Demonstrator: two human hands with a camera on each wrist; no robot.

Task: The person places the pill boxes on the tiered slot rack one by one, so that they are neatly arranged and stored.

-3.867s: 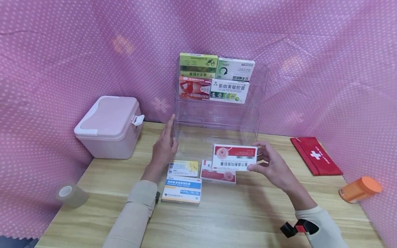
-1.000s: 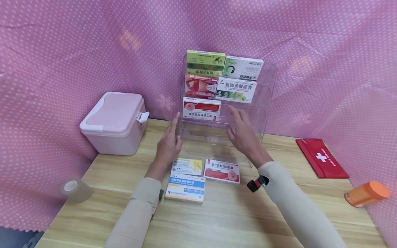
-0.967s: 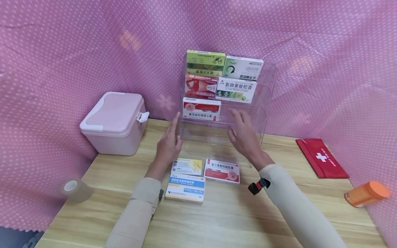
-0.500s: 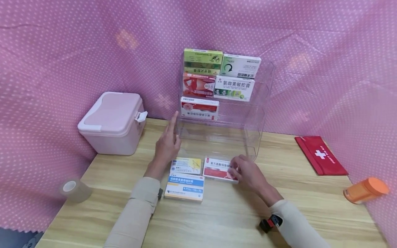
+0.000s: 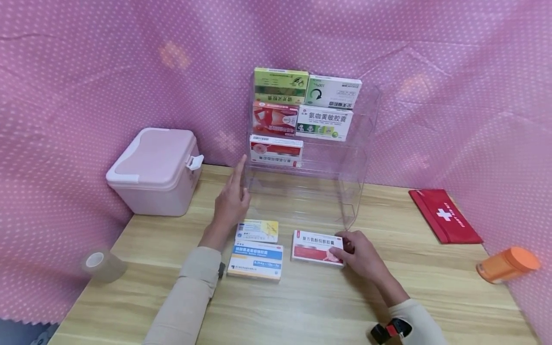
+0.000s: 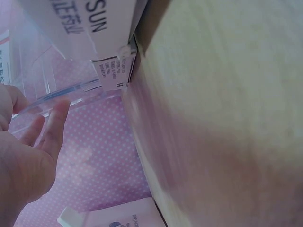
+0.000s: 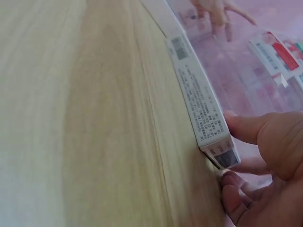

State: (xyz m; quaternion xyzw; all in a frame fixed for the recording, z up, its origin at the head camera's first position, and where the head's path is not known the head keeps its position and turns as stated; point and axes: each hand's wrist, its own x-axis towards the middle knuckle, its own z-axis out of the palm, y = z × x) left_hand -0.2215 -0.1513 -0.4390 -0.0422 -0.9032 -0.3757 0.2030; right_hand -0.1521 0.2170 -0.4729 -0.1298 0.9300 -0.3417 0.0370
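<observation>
My right hand [image 5: 366, 256] pinches the right end of a red and white medicine box [image 5: 315, 239], thumb on top, low over the table. In the right wrist view, the thumb and fingers [image 7: 248, 127] grip one end of that box. My left hand [image 5: 231, 203] rests with straight fingers against the left side of a clear acrylic display stand [image 5: 355, 167]. Another red and white box [image 5: 276, 152] stands in the stand's third tier. Above it are a green box [image 5: 280, 86], a white-green box [image 5: 333, 92], a red box [image 5: 274, 119] and a white capsule box [image 5: 325, 124].
A yellow-white box [image 5: 258, 231] and a blue-white box [image 5: 255, 261] lie before the left forearm. A pink lidded case [image 5: 153, 172] stands left, with a tape roll [image 5: 102, 266] nearer. A red first aid pouch [image 5: 445, 215] and an orange bottle [image 5: 508, 265] lie right.
One red and white box went from my right hand into the third tier. My right hand came back down, took the other one and shifted it slightly right and nearer. My left hand stayed.
</observation>
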